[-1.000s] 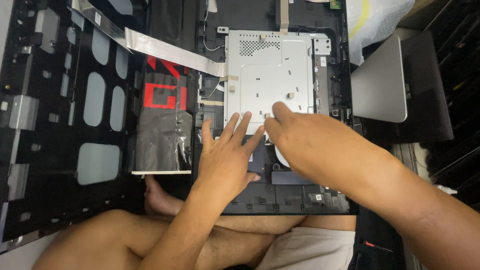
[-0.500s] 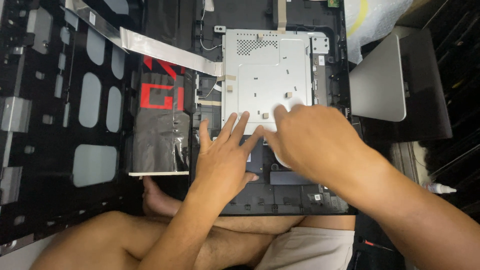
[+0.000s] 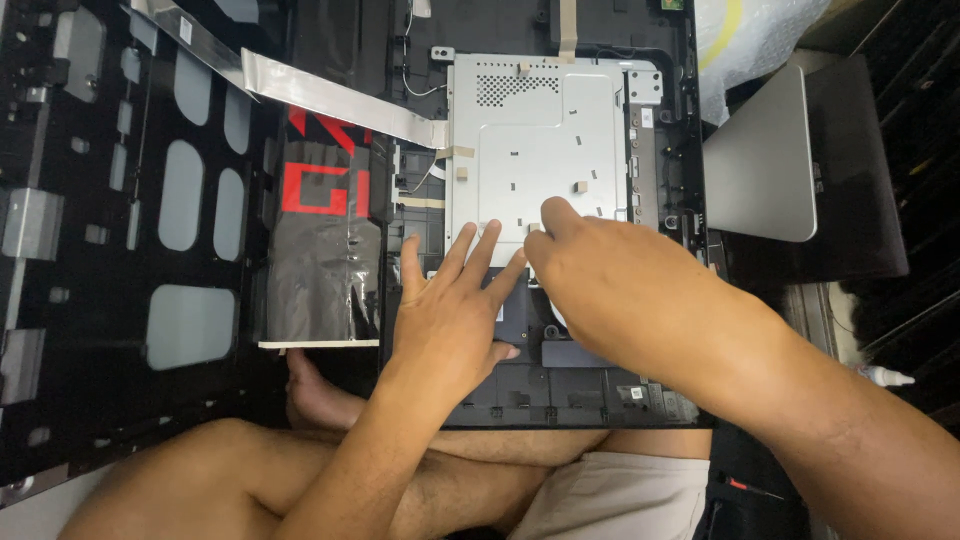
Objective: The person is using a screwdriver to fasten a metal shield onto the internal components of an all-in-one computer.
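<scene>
An opened flat device with a black frame (image 3: pixel 690 190) lies in front of me, a silver metal shield plate (image 3: pixel 545 140) screwed over its middle. My left hand (image 3: pixel 455 305) rests flat with fingers spread on the dark panel just below the plate's lower edge. My right hand (image 3: pixel 615 275) lies beside it, its fingertips curled onto the plate's lower edge; what they pinch is hidden. The two hands touch at the fingers.
A silver flat ribbon cable (image 3: pixel 330 98) runs from the upper left to the plate. A black plastic bag with red print (image 3: pixel 322 240) lies left of the hands. A perforated black back cover (image 3: pixel 120 230) fills the left, a silver stand (image 3: pixel 760 160) the right. My crossed legs (image 3: pixel 300 470) sit below.
My right hand has shifted slightly left and up along the plate's lower edge. My left hand has stayed flat in place.
</scene>
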